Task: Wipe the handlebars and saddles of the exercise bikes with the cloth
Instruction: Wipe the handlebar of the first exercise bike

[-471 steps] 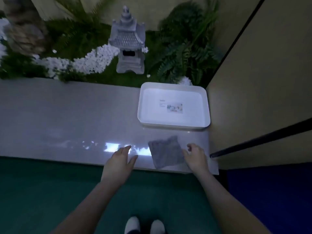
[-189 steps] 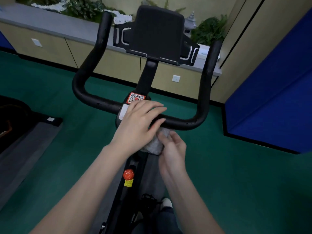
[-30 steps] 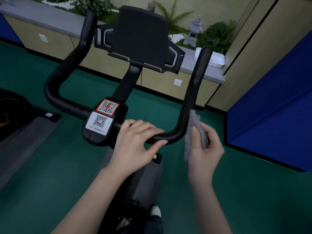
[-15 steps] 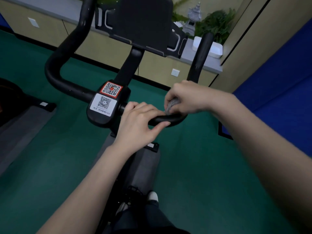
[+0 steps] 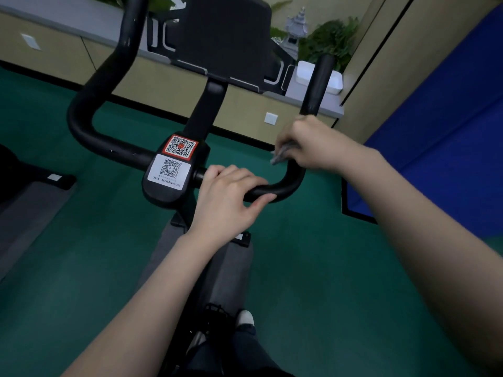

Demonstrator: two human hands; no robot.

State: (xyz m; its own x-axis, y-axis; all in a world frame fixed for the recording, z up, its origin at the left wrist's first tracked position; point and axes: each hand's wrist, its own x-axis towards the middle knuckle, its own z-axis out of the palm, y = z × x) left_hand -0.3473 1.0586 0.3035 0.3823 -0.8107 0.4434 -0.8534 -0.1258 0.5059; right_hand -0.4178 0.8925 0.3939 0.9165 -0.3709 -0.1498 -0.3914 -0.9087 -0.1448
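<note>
Head: R hand (image 5: 307, 142) grips 1 cloth (image 5: 280, 155); L hand (image 5: 231, 197), 1 handlebar (image 5: 290, 185).

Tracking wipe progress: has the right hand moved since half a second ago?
Yes. The right hand, gripping the cloth, went up the handlebar, from bend toward tip.

Two bare forearms (image 5: 152, 289), left hand (image 5: 226, 197), right hand (image 5: 307, 142), dark trousers (image 5: 239, 352), possibly navy in the dim light, white toe of one shoe (image 5: 245, 318).
</note>
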